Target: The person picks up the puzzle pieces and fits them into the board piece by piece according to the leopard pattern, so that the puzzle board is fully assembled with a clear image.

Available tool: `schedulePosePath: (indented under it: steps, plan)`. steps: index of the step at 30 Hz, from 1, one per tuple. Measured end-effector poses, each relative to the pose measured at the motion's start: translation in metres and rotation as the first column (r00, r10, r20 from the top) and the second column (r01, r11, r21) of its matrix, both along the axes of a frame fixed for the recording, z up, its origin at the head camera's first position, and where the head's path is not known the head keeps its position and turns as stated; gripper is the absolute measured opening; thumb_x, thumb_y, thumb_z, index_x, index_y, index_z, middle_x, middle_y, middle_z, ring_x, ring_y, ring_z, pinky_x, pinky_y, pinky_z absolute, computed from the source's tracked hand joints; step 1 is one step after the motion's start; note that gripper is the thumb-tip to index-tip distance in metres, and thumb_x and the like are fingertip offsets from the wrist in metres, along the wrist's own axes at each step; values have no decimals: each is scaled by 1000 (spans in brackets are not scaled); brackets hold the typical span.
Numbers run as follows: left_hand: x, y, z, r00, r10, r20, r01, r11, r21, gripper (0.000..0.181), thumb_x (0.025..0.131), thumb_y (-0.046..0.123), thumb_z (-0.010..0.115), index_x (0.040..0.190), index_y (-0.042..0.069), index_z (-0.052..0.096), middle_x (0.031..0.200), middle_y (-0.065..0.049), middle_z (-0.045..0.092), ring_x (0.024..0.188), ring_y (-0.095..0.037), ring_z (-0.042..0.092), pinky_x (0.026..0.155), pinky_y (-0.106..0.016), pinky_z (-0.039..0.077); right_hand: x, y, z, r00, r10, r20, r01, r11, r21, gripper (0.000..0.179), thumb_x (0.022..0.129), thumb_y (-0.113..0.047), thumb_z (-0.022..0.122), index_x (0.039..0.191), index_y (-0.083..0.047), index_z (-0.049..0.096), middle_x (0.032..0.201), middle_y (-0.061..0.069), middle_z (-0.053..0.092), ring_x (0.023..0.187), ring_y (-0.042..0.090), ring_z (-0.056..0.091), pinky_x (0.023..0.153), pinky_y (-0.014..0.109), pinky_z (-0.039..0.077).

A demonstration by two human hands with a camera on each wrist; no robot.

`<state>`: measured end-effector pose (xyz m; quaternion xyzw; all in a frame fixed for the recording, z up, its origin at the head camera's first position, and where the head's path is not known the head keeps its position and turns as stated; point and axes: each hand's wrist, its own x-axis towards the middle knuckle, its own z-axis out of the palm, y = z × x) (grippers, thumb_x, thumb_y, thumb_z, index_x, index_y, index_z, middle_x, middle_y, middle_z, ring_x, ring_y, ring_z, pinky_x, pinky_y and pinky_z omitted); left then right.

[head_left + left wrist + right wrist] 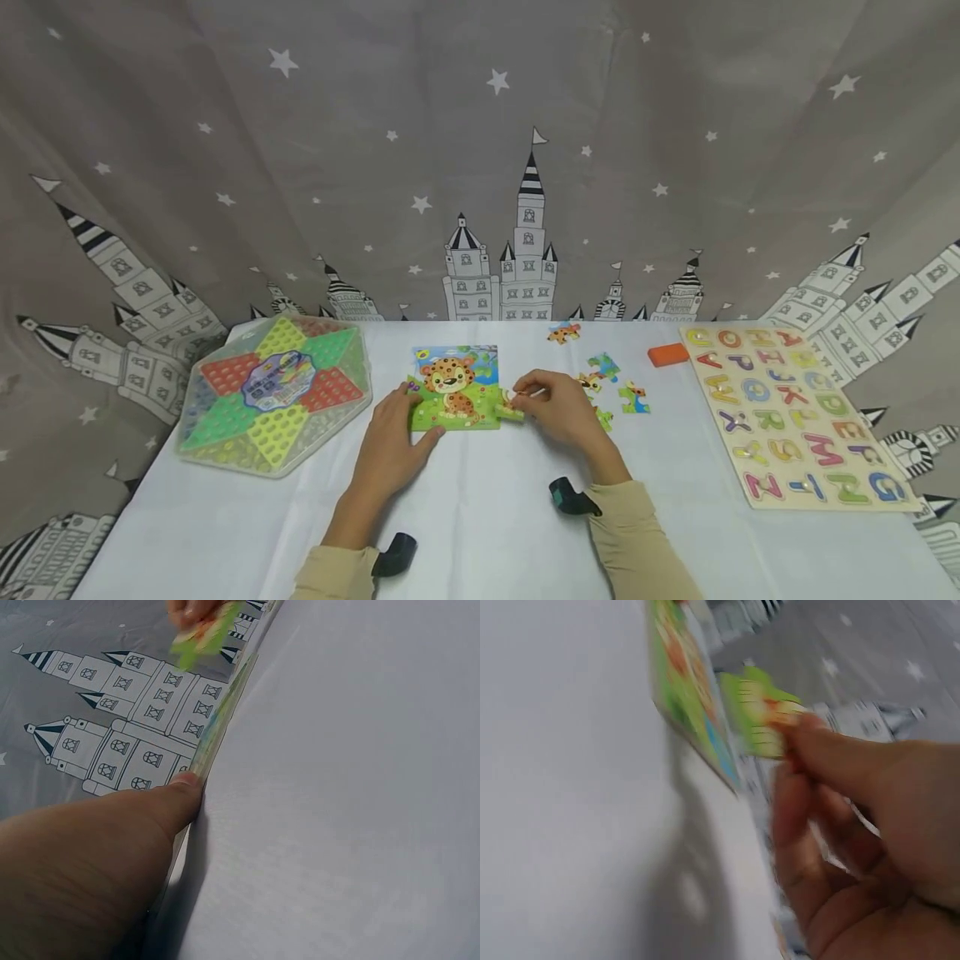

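Note:
A jigsaw puzzle board (454, 392) with a spotted leopard cub on green grass lies at the middle of the table. My left hand (391, 442) holds it by the lower left corner, fingers along its left side and thumb at its near edge. In the left wrist view, the thumb (161, 806) presses against the board's thin edge. Just past the board's right side, my right hand (561, 408) pinches a puzzle piece (756, 712) between thumb and fingertips. This piece is green with orange and cream patches, and it is raised in the right wrist view.
Several loose puzzle pieces (636, 398) lie right of my right hand, with one piece (563, 333) farther back. An orange block (667, 355) sits beside a wooden alphabet board (738, 467). On the left is a boxed star-shaped board game (277, 383). A patterned curtain (375, 192) hangs behind the table.

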<state>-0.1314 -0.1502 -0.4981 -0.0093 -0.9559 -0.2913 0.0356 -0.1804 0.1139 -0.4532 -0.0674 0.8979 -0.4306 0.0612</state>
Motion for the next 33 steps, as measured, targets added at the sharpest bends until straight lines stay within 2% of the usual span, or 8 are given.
schedulePosePath:
  steps: [4,7,10,16,23,33]
  plan:
    - [0,0,0,999,-2,-34,2,1000,7,62,92,36,73,138,2,53,163,-21,35,151,-42,31,124,-59,28,-8,-28,-8,1000,17,-13,-19,993,-116,15,93,-26,75,105,-18,78,94,-1,79,79,8,69,73,29,55]
    - [0,-2,0,999,-4,-33,4,1000,6,62,91,36,73,138,2,53,163,-21,35,151,-42,31,124,-59,28,-12,-49,-13,1000,28,13,-25,988,-151,18,95,-26,74,108,-16,79,95,1,79,75,8,69,70,27,56]
    - [1,-3,1,1000,-3,-15,3,1000,1,62,92,37,73,139,2,53,164,-21,34,152,-42,30,125,-59,27,-12,-66,-15,999,29,32,-24,990,-138,18,93,-27,75,106,-16,81,95,2,80,75,9,70,71,27,56]
    - [0,-2,1,1000,-13,-12,12,1000,-11,63,93,37,73,139,1,52,164,-21,33,152,-41,30,125,-58,27,-13,-87,-18,1000,2,-25,-4,998,-65,16,89,-26,79,100,-15,82,97,2,80,90,16,73,82,33,58]
    - [-2,0,1,1000,-19,-19,19,1000,-13,62,92,37,74,138,2,52,164,-21,35,151,-40,32,125,-57,28,-12,-93,-19,998,-36,-43,36,999,4,12,86,-22,82,94,-12,81,86,2,78,78,12,69,71,27,57]
    - [-1,0,3,1000,-15,-13,14,1000,-10,62,92,36,73,139,1,52,164,-21,34,152,-41,31,125,-57,27,-12,-98,-22,996,-23,-90,29,997,69,17,81,-22,87,89,-9,79,80,1,74,72,11,60,63,23,50]
